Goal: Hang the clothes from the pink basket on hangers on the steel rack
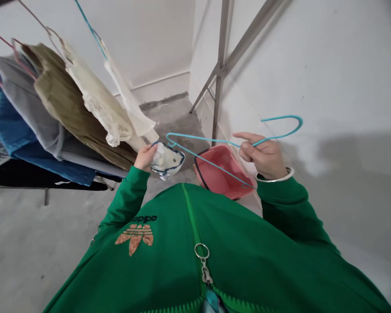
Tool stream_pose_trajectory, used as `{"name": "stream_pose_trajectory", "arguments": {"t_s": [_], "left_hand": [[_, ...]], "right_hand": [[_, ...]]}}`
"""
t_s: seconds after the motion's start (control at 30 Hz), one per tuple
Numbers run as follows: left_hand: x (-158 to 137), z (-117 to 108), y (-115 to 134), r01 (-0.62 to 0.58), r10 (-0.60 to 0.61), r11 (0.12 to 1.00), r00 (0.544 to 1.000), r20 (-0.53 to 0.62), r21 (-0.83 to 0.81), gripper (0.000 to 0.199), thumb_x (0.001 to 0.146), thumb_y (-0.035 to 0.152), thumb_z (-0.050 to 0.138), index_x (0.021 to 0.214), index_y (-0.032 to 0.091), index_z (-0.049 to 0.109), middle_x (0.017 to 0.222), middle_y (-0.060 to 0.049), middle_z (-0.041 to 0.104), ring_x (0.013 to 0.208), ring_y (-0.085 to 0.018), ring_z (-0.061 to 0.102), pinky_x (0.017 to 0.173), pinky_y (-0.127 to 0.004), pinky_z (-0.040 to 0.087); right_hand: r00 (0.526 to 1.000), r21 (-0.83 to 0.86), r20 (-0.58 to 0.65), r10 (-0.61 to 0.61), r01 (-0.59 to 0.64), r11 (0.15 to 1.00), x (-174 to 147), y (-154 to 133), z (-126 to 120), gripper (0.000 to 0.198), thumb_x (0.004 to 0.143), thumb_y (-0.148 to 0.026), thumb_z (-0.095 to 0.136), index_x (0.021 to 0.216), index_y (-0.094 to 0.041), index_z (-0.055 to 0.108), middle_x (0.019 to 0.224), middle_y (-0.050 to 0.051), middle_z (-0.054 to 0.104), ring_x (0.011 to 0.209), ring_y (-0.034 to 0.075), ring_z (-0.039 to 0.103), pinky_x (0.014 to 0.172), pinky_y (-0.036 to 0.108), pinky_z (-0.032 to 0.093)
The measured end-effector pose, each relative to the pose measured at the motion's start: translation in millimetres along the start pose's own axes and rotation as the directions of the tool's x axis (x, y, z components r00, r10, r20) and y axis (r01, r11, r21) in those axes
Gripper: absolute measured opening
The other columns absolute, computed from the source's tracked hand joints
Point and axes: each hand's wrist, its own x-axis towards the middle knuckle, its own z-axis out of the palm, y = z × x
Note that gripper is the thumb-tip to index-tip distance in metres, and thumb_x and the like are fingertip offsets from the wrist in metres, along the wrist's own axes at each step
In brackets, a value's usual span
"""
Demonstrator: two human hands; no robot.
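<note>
A small white cloth item with dark blue trim [169, 160] is bunched in my left hand [146, 156], whose fingers close on its upper left edge; what kind of garment it is I cannot tell. My right hand [262, 153] grips a light blue clothes hanger [195, 138] near the base of its hook. The hook points to the right, and one end of the hanger reaches over close to the white cloth. Between the hanger and the cloth I see a small gap. Nothing hangs on this hanger.
Several garments hang at the left, among them a white one [128, 102], a cream lacy one [91, 91] and olive trousers [61, 100]. A pink bucket [215, 169] stands below the hanger. Metal rack legs [219, 74] cross near the wall [339, 78].
</note>
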Motion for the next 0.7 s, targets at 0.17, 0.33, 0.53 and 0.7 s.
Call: {"name": "stream_pose_trajectory", "arguments": {"t_s": [0.17, 0.33, 0.53, 0.7], "left_hand": [[4, 4, 4, 0.0, 0.0, 1.0, 1.0, 0.03, 0.0, 0.036, 0.072, 0.043, 0.071, 0.087, 0.01, 0.069, 0.075, -0.006, 0.069, 0.073, -0.019, 0.067, 0.07, -0.032, 0.055], [-9, 18, 6, -0.103, 0.064, 0.968, 0.983, 0.17, 0.228, 0.026, 0.08, 0.036, 0.063, 0.085, 0.011, 0.071, 0.073, -0.004, 0.069, 0.073, -0.019, 0.064, 0.074, -0.03, 0.052], [-40, 36, 15, -0.517, 0.125, 0.485, 0.839, 0.529, 0.706, 0.023, 0.088, 0.024, 0.052, 0.101, 0.018, 0.07, 0.084, -0.007, 0.067, 0.086, -0.023, 0.063, 0.078, -0.031, 0.046], [-46, 40, 28, -0.59, 0.293, 0.066, 0.782, 0.549, 0.805, 0.021, 0.09, 0.025, 0.049, 0.087, 0.019, 0.069, 0.1, -0.014, 0.059, 0.099, -0.028, 0.056, 0.078, -0.038, 0.042]], "right_hand": [[0.984, -0.157, 0.154, 0.088, -0.064, 0.986, -30, 3, 12, 0.024, 0.089, -0.042, 0.055, 0.095, -0.023, 0.067, 0.053, -0.001, 0.05, 0.048, 0.012, 0.045, 0.045, 0.028, 0.036], [0.977, -0.28, 0.211, -0.027, 0.087, 0.956, -22, 24, 53, 0.026, 0.089, -0.038, 0.051, 0.09, -0.018, 0.067, 0.075, 0.003, 0.066, 0.07, 0.015, 0.061, 0.066, 0.029, 0.049], [0.96, -0.266, 0.236, -0.151, 0.213, 0.94, -4, 49, 91, 0.032, 0.091, -0.039, 0.045, 0.089, -0.017, 0.067, 0.088, 0.006, 0.071, 0.081, 0.016, 0.064, 0.078, 0.031, 0.052], [0.943, -0.298, 0.278, -0.183, 0.266, 0.917, 15, 52, 85, 0.035, 0.092, -0.042, 0.043, 0.086, -0.017, 0.066, 0.086, 0.005, 0.069, 0.078, 0.015, 0.063, 0.078, 0.03, 0.051]]}}
